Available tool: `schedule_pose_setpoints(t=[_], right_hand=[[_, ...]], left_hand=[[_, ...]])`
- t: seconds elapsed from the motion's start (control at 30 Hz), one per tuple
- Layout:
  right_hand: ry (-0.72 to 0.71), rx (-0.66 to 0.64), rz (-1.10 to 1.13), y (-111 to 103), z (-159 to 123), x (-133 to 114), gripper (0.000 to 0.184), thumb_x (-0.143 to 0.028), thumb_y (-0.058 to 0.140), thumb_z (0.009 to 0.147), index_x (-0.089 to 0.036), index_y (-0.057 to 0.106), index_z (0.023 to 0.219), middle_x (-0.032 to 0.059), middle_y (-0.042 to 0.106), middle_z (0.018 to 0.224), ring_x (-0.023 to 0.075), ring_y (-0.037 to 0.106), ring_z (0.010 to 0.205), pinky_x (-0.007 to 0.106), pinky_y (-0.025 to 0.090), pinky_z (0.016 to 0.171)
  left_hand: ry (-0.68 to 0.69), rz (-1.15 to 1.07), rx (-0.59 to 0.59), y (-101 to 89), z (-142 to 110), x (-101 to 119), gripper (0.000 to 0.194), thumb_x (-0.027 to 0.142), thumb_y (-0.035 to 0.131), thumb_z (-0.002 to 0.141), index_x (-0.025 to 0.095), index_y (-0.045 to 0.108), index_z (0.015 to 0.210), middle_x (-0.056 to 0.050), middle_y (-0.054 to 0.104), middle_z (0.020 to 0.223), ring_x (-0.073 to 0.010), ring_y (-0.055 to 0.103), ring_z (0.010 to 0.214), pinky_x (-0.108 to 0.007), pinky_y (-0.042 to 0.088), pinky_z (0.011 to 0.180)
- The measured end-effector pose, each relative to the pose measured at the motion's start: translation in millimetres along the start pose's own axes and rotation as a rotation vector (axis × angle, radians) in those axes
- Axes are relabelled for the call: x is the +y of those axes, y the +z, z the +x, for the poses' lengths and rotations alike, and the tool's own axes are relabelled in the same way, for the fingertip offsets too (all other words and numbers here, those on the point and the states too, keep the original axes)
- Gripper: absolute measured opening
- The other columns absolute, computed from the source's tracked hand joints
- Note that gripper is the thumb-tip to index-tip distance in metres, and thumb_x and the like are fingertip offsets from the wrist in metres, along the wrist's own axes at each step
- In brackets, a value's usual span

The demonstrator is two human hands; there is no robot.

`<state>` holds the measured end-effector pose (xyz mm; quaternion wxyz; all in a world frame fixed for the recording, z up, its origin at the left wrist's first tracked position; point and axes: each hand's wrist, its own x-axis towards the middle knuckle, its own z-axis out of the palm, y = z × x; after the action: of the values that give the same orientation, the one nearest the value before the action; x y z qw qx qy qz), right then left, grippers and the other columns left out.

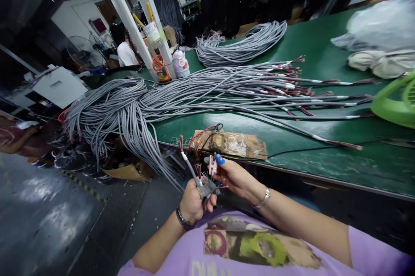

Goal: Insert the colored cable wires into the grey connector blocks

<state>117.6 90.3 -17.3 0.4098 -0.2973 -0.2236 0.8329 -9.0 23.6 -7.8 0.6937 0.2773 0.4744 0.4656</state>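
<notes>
Indoors, by a green table (311, 129), left hand (193, 201) grips cable (189, 165), right hand (238, 176) pink piece (212, 166).

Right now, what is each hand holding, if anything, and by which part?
The left hand grips grey cable near its exposed coloured wires. The right hand pinches a small pink piece by its side; what it is can't be told.
</notes>
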Motion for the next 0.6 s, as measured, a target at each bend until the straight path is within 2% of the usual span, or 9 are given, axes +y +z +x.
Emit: schedule_pose_setpoints(t=[0.23, 0.4, 0.6], right_hand=[[0.072, -0.035, 0.014, -2, -4, -1, 0.039, -0.055, 0.068, 0.071, -0.016, 0.066, 0.075, 0.0017, 0.063, 0.065, 0.0112, 0.054, 0.059, 0.022, 0.042, 0.054], [0.139, -0.112, 0.063, -5, -8, -4, 0.038, -0.054, 0.064, 0.075, -0.016, 0.064, 0.073, 0.0041, 0.065, 0.07, 0.0124, 0.056, 0.062, 0.023, 0.046, 0.056], [0.043, -0.119, 0.003, -3, -10, -4, 0.029, -0.045, 0.071, 0.073, -0.016, 0.066, 0.077, 0.0017, 0.063, 0.07, 0.0103, 0.053, 0.059, 0.022, 0.045, 0.055]], left_hand=[[0.033, 0.023, 0.026, 1.1, -2, -1, 0.04, 0.046, 0.077, 0.058, 0.013, 0.056, 0.062, 0.0, 0.056, 0.038, -0.0062, 0.041, 0.023, -0.014, 0.026, 0.025], [0.053, 0.021, 0.031, -1.9, -11, -4, 0.04, 0.046, 0.078, 0.058, 0.013, 0.055, 0.062, 0.0, 0.058, 0.039, -0.0067, 0.043, 0.023, -0.014, 0.025, 0.024], [0.154, -0.001, 0.113, 2.6, -14, -10, 0.04, 0.047, 0.075, 0.062, 0.013, 0.056, 0.058, -0.001, 0.059, 0.042, -0.0064, 0.045, 0.026, -0.014, 0.027, 0.026]])
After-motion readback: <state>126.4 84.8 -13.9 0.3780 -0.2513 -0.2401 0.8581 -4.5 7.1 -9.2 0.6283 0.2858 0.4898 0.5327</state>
